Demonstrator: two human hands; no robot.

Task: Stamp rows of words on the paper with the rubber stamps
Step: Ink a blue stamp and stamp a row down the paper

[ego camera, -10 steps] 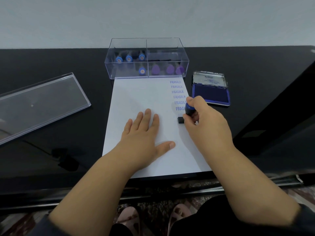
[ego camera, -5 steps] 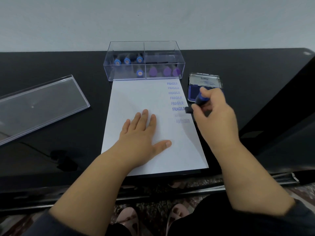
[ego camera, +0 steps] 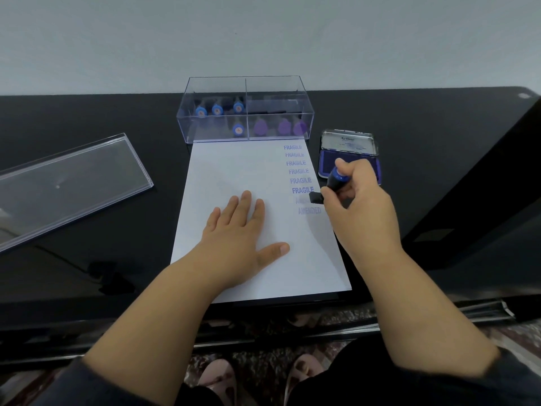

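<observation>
A white sheet of paper point(ego camera: 234, 177) lies on the black table, with a column of blue FRAGILE prints and two AMENDED prints point(ego camera: 309, 210) down its right side. My left hand point(ego camera: 240, 230) lies flat on the paper with fingers spread. My right hand point(ego camera: 360, 200) grips a blue-handled rubber stamp point(ego camera: 336, 178). The stamp's black base point(ego camera: 316, 197) hovers at the paper's right edge, tilted, beside the upper AMENDED print. An open blue ink pad point(ego camera: 349, 159) sits just behind my right hand.
A clear plastic box point(ego camera: 246, 112) with several blue and purple stamps stands behind the paper. Its clear lid point(ego camera: 67, 183) lies at the left. A dark cable point(ego camera: 96, 271) rests near the table's front edge. A black raised panel point(ego camera: 483, 186) borders the right.
My right hand lifted the stamp off the paper, leaving a new AMENDED print, and moved right towards the ink pad. It now sits a little nearer the paper edge. My left hand stayed.
</observation>
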